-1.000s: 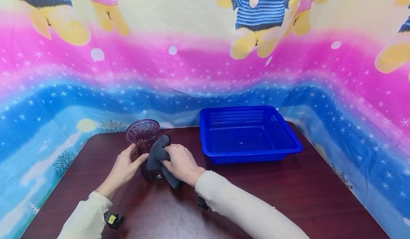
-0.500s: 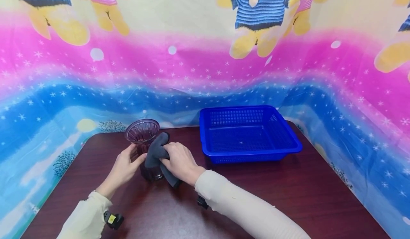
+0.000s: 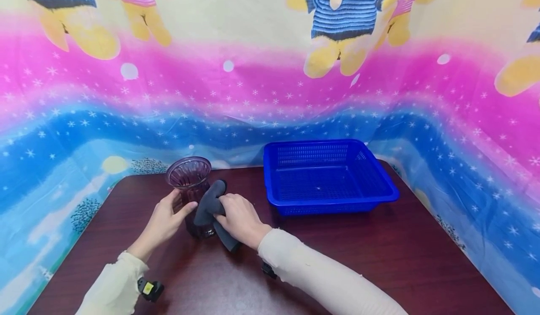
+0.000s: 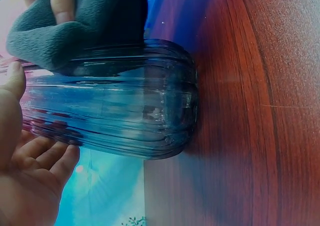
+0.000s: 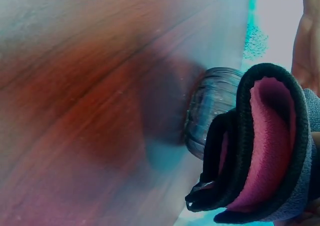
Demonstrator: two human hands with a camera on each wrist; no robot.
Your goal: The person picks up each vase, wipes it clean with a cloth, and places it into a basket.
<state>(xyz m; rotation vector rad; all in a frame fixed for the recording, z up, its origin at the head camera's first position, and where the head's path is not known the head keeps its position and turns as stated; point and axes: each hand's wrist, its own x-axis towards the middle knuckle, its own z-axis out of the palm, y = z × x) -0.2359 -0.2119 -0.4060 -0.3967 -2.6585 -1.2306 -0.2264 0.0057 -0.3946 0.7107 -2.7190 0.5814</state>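
Note:
A purple-tinted ribbed glass vase (image 3: pixel 188 172) with a flared rim stands upright on the table, left of the middle. My left hand (image 3: pixel 166 217) holds it from the left, thumb in front and fingers around the far side. In the left wrist view the vase's lower body (image 4: pixel 120 103) lies between that thumb and the fingers. My right hand (image 3: pixel 241 217) grips a bunched grey cloth (image 3: pixel 209 205) against the vase's right side. The right wrist view shows the cloth's folds (image 5: pixel 267 141), with a pink inner face and dark edging, overlapping the vase's base (image 5: pixel 212 106).
A blue plastic basket (image 3: pixel 333 207) with perforated walls stands at the back right of the dark red wooden table (image 3: pixel 337 254). Behind the table hangs a printed curtain (image 3: pixel 253 90) with bears and snowflakes, folding round both sides.
My right hand and the cloth shift slightly up and left along the vase, then back down and right. The left hand and the vase stay in place.

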